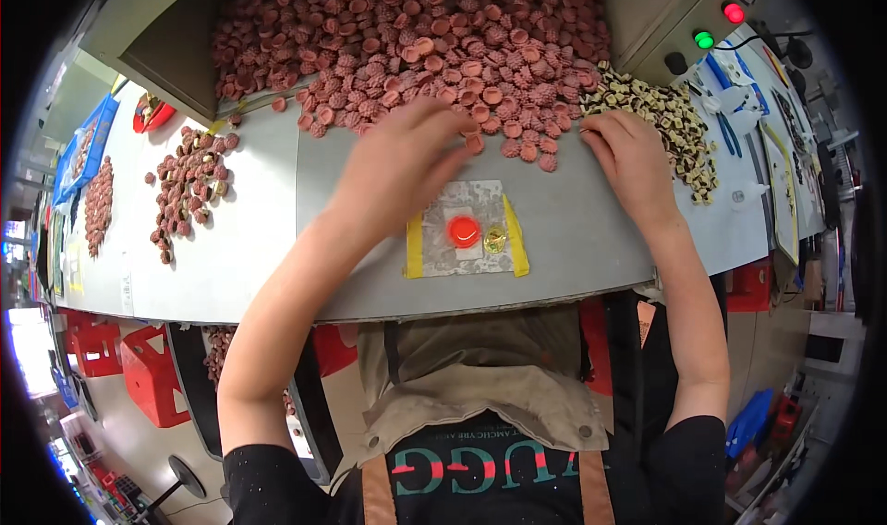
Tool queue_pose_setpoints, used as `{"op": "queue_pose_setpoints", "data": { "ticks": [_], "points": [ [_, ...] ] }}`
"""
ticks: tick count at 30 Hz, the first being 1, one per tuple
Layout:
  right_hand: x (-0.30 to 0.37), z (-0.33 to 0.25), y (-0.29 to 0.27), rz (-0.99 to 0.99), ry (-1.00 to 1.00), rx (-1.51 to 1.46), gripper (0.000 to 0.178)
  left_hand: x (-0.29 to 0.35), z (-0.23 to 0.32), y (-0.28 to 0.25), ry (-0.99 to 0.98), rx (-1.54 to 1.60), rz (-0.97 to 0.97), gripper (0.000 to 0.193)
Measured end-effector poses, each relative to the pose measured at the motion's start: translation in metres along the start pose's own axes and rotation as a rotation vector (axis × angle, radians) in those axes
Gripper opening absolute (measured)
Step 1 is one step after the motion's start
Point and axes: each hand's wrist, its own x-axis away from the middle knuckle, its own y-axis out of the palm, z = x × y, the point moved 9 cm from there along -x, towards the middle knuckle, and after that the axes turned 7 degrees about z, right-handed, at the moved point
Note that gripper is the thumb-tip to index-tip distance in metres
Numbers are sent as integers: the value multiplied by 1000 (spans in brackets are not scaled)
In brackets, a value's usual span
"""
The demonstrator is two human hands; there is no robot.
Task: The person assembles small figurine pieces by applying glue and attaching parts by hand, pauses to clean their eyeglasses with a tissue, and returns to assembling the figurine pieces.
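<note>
My left hand [407, 156], slightly smeared by motion, is at the near edge of a big heap of pink bumpy cups [443, 59]. Its thumb and fingers close around one pink bumpy cup [474, 144]. Further right, my right hand [633, 160] pinches thumb and fingertips together beside a pile of small cream-and-dark pieces [661, 123]; whatever is between those fingertips is too small to make out. Between my forearms, a round red piece [464, 231] and a small gold-green disc [495, 240] sit on a patterned sheet [462, 265] edged with yellow tape.
Mixed pink-and-dark pieces [189, 183] lie on the left of the table, with another pinkish pile [99, 206] beyond. A blue tray [88, 151] stands at the far left. Metal housings flank the heap; the right one carries a green light [704, 40] and a red light [734, 12].
</note>
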Motion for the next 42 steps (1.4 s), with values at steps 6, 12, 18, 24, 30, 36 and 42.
{"op": "queue_pose_setpoints", "data": {
  "ticks": [6,12,18,24,30,36,42],
  "points": [
    [1,-7,4,-25,-35,28,14,-4,10,30,208,-175,-111,19],
    [30,-28,-3,-135,361,-420,21,22,-11,-12,98,-87,37,14],
    [59,-41,-2,-194,395,-499,21,84,-35,-43,-537,531,247,17],
    [53,-53,-10,-173,189,-294,18,122,-19,-6,-838,1306,328,31],
    [53,-43,-1,-222,306,-392,18,132,-11,22,-907,1602,199,37],
    [46,-52,-1,-181,296,-301,14,139,-20,18,-933,1699,267,36],
    [43,-59,-1,-264,389,-246,14,137,-16,18,-882,1767,160,37]
  ]
}}
